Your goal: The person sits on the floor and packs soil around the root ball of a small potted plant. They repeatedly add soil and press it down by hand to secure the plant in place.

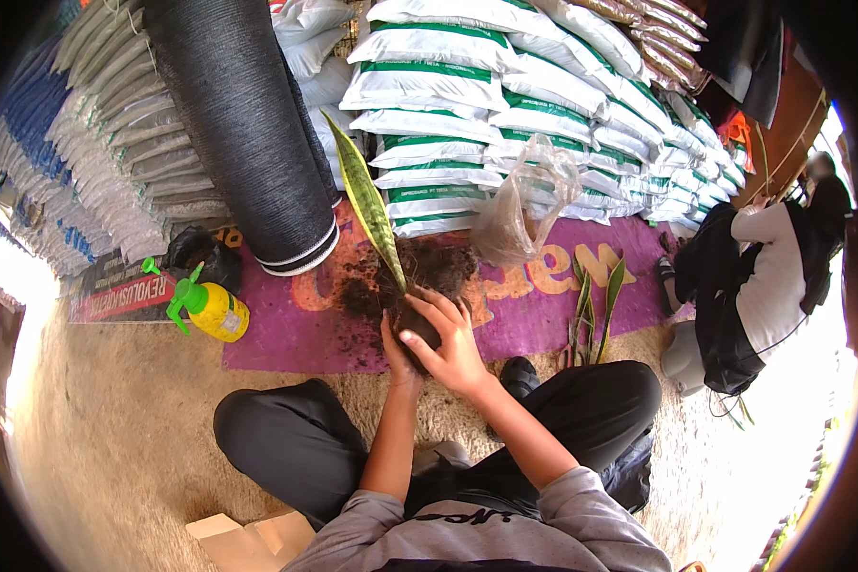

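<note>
A single tall snake plant leaf (372,208), green with yellow edges, stands tilted up to the left between my hands. Around its dark base (419,329) my left hand (398,345) curls from the left side. My right hand (451,348) wraps the same base from the right and above, its fingers near the foot of the leaf. Whether that base is a pot or a bare clump of soil, I cannot tell. Loose dark soil (443,265) lies heaped just beyond my hands on the purple banner (534,310).
At left stand a yellow spray bottle (221,313) and a black bag (205,253). A black roll (248,133) leans beside stacked white sacks (439,124). A clear plastic bag (524,214) and more snake plants (596,310) lie right, near another person (763,276). Cardboard (253,539) lies lower left.
</note>
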The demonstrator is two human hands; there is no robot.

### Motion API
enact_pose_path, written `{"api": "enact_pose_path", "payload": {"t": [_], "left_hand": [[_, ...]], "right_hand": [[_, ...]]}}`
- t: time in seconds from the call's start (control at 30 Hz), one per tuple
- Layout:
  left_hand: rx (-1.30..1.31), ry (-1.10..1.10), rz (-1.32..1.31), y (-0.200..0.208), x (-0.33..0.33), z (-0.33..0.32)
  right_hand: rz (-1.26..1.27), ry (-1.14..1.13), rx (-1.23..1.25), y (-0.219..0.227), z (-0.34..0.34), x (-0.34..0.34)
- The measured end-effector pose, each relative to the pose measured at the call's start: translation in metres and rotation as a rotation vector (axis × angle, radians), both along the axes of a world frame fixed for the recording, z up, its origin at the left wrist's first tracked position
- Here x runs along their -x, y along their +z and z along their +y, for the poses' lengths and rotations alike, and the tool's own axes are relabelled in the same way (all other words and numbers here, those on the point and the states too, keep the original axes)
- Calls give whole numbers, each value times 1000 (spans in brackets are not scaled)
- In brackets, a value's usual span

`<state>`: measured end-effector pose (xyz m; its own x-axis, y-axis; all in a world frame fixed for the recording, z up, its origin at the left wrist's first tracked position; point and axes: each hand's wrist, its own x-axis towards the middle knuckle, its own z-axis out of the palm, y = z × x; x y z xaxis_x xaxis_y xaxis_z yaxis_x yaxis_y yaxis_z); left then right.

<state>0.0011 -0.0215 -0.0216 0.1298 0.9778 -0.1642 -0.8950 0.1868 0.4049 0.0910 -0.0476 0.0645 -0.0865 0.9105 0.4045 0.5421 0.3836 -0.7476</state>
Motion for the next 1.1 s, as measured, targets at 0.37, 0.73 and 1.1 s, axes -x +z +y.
{"api": "enact_pose_path", "payload": {"t": [0.37, 0.73, 1.1], "left_hand": [[59, -13, -38, -2, 4, 0], [104, -203, -45, 10, 6, -4], [-45, -206, 185, 33, -4, -6]], "right_hand": [[7, 153, 40, 22, 4, -16], [-177, 68, -34, 2, -12, -10], [687, -194, 149, -11, 8, -26]]}}
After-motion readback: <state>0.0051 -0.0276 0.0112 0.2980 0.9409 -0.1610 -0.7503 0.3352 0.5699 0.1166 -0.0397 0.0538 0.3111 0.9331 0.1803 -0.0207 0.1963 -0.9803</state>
